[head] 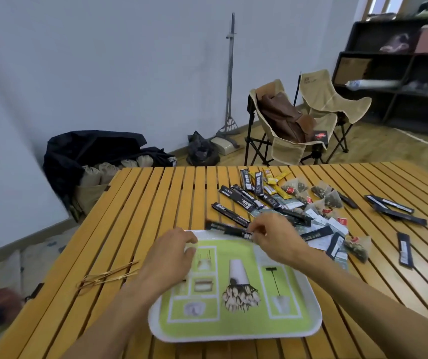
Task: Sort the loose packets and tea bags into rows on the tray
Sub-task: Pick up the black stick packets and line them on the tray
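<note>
While the left hand [175, 251] rests curled on the tray [233, 330] rim, gripping nothing, the right hand [276, 239] pinches a black stick packet [227, 229]. It lies across the tray's far edge between both hands.

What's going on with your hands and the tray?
Right hand pinching long black stick packet over green-and-white tray. Left hand on tray's far corner. Nothing blocking.

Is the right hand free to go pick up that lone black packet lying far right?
Probably not yet: the right hand already pinches a black stick packet over the tray; otherwise nothing blocks the lone packet.
</note>
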